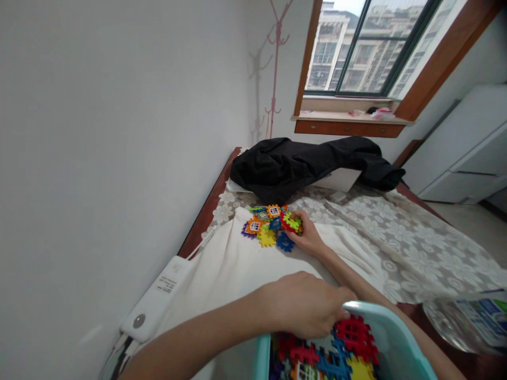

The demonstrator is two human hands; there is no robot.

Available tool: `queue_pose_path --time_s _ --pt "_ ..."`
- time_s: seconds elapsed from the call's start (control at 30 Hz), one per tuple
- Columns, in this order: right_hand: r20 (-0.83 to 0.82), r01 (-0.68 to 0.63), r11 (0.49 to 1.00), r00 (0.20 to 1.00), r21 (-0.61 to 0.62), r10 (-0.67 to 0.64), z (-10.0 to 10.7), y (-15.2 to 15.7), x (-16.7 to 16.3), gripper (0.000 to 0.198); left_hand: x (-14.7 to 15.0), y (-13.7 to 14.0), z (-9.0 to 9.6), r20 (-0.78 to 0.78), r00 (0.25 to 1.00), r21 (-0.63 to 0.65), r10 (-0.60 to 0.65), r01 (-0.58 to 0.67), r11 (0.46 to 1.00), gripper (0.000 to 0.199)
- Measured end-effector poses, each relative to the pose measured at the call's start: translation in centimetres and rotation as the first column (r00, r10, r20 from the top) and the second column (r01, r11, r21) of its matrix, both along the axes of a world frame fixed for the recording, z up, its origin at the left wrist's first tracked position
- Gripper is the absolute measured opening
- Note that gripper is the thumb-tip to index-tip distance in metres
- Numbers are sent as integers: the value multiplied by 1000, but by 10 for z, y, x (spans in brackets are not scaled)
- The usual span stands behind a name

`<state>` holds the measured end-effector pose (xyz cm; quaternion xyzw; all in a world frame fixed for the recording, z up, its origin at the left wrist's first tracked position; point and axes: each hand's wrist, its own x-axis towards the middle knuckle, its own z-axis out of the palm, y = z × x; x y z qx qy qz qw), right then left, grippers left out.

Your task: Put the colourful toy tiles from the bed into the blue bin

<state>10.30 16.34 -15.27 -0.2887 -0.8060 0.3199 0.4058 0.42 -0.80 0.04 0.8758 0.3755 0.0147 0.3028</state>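
Observation:
My left hand (pixel 304 305) is closed over the far rim of a light-blue plastic bin (pixel 400 330), its fingers partly hidden. Inside the bin lie notched plastic building blocks, among them a red lattice block (pixel 356 336), a blue block (pixel 335 361) and a yellow block (pixel 361 368). Farther out, my right hand (pixel 311 236) grips red and lime-green building blocks (pixel 292 222) at the right side of a small pile. That pile includes an orange window block (pixel 255 226), a yellow block (pixel 267 236) and a dark-blue block (pixel 285 241) on a white cloth.
The white cloth (pixel 222 264) covers part of a floral bedspread (pixel 428 237). Black fabric (pixel 309 158) lies across the far end, over a pale flat object (pixel 338 179). A white power strip (pixel 156 298) with cables runs along the left wall. Clear plastic packaging (pixel 463 322) sits at right.

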Motion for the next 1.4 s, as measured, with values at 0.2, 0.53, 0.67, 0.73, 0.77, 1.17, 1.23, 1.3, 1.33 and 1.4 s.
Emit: queue_pose_path --time_s 0.2,0.53,0.67,0.73,0.77,1.17,1.23,1.3,1.33,1.4 --pt "-188 100 994 976 -38 -105 -4 -2 7 41 1 0 -2 0 1000 19 -11 11 1000 40" --pt "-180 112 991 976 -66 -123 -2 -1 6 36 0 0 0 1 1000 10 -8 8 1000 39" --pt "119 -80 993 990 83 70 -2 -10 1 39 0 -1 4 -25 1000 11 10 -10 1000 38" --pt "159 -121 987 982 108 103 -3 -11 -1 41 0 -1 4 -25 1000 11 11 -11 1000 39" --pt "164 -119 988 981 103 101 -4 -11 -1 41 0 -1 3 -22 1000 9 9 -9 1000 39" --pt "149 -206 970 971 132 186 6 -12 25 43 1 0 -3 -6 1000 21 6 -6 1000 39" --pt "267 -298 936 932 188 243 7 -18 27 47 1 0 -4 -2 1000 27 5 -5 1000 40" --pt "350 -344 912 901 223 255 8 -23 24 52 1 0 -4 -2 1000 32 -2 2 999 40" --pt "360 -346 910 899 229 251 7 -25 22 52 1 0 -3 -5 1000 34 -4 5 999 40" --pt "335 -331 918 909 219 248 6 -26 19 50 0 -1 -2 -13 1000 35 -8 8 999 40"
